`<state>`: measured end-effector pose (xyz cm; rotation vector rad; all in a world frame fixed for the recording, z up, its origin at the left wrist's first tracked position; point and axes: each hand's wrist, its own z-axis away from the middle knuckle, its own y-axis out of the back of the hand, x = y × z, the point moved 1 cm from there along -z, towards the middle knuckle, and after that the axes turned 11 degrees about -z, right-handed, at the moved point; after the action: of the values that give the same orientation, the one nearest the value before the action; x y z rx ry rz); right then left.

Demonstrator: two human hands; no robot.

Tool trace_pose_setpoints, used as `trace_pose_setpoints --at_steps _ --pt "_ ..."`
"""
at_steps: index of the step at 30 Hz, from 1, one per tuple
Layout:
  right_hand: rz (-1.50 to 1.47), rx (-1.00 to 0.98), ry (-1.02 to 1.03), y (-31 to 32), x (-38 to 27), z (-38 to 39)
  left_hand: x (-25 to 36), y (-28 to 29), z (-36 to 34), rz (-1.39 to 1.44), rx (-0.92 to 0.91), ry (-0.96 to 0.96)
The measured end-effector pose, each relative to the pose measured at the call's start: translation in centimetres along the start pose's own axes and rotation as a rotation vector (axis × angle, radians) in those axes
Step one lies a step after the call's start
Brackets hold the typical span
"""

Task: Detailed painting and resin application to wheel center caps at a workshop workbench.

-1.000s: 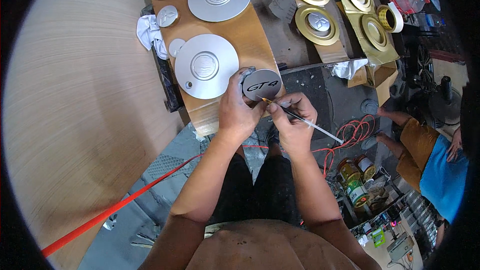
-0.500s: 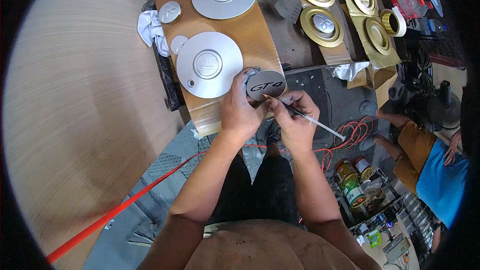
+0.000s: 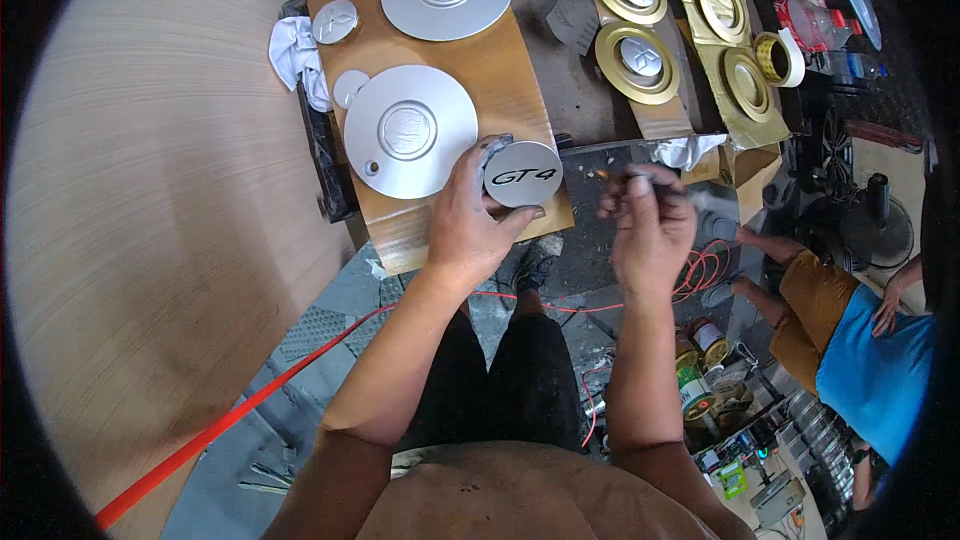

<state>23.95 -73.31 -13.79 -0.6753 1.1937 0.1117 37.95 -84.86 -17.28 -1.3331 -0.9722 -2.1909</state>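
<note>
My left hand [image 3: 470, 225] grips a small round silver cap [image 3: 520, 195] with black lettering on its face, thumb along the lower rim. My right hand [image 3: 645, 220], to the right of the cap and apart from it, has its fingers closed on a thin brush [image 3: 602, 174]; the fingertips are blurred and the brush shows only in part. Under and behind my left hand lies a brown board [image 3: 510, 110] bearing large silver discs [image 3: 420, 105] with raised centres and smaller silver caps [image 3: 335, 20].
Gold rings [image 3: 650, 80] on cardboard, a tape roll [image 3: 790, 60] and bottles [image 3: 815, 22] stand at the back right. A pale wooden panel [image 3: 180, 190] fills the left. A red hose [image 3: 250, 405] crosses below. A person in blue [image 3: 865, 370] is at the right, near cans [image 3: 695, 385].
My right hand has pulled away from the cap to the right, with the brush turned and now blurred. My left hand still holds the cap in much the same place.
</note>
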Motion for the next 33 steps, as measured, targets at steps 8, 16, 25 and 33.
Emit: trace_pose_setpoints --at_steps 8,16,25,33 --pt "0.882 -0.351 -0.316 6.4 -2.9 0.4 2.1 2.1 1.2 0.239 -0.248 -0.139" --pt "1.078 -0.640 -0.156 6.1 -4.1 2.0 8.0 2.3 0.1 -0.314 -0.591 -0.579" --pt "1.073 -0.701 -0.117 6.6 -4.4 2.3 8.1 1.4 -0.2 -0.321 -0.573 -0.598" --pt "-0.110 0.129 -0.213 8.3 -2.6 -0.5 2.6 0.5 1.4 -0.030 -0.235 -0.064"
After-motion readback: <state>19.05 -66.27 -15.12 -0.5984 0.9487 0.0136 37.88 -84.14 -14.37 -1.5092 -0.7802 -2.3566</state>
